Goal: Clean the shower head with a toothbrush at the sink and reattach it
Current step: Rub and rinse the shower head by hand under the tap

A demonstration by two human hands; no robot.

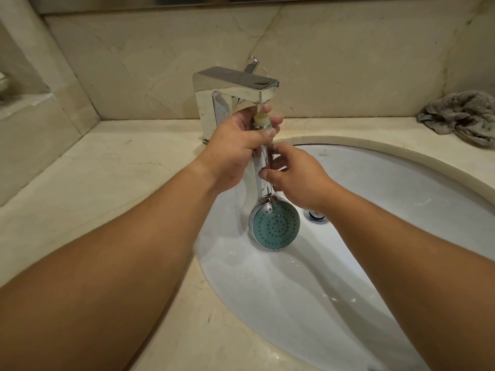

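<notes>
Chrome shower head (274, 226) hangs below both hands' fingers (270, 167), which clamp its handle.

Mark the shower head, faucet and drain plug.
shower head (276, 227): head view, on the teal spray face.
faucet (235, 80): head view, on the flat top of the spout.
drain plug (317, 215): head view, on the chrome rim in the basin.

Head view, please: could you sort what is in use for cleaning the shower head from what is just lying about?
In use:
shower head, handle up under the spout
left hand and right hand, both gripping its handle
faucet
sink

Lying about:
crumpled grey rag on the counter
drain plug
</notes>
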